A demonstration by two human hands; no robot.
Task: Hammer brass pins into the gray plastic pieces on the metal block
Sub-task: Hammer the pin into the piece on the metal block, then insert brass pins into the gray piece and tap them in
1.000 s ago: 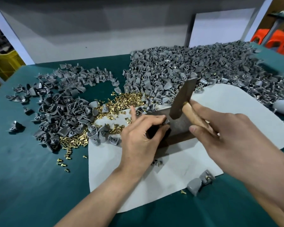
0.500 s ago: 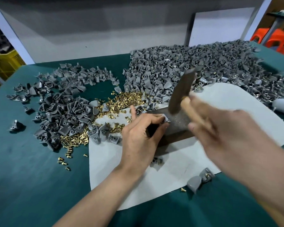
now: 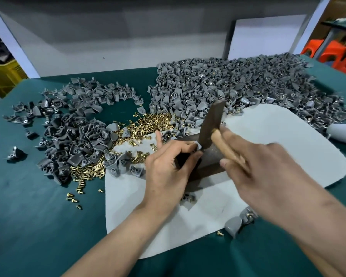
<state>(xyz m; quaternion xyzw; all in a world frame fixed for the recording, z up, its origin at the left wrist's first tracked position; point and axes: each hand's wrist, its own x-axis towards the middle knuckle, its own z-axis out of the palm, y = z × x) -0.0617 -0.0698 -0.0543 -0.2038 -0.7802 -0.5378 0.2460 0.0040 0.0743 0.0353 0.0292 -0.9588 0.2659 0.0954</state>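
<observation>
A dark metal block (image 3: 210, 156) lies on a white mat (image 3: 268, 140) at the table's middle. My left hand (image 3: 168, 168) pinches a small gray plastic piece (image 3: 198, 145) against the block's left end; the pin in it is hidden. My right hand (image 3: 268, 176) grips the wooden handle of a hammer (image 3: 212, 124), whose dark head touches the gray piece. Loose brass pins (image 3: 148, 124) lie in a heap left of the block.
A large heap of gray pieces (image 3: 238, 84) fills the far right of the green table (image 3: 38, 206), a smaller heap (image 3: 72, 132) the left. Two gray pieces (image 3: 240, 221) lie at the mat's near edge. A gray cylinder (image 3: 342, 132) sits at the right edge.
The hammer head rose from the block half a second ago and has come down again onto the gray piece. My left hand has stayed in place on the piece.
</observation>
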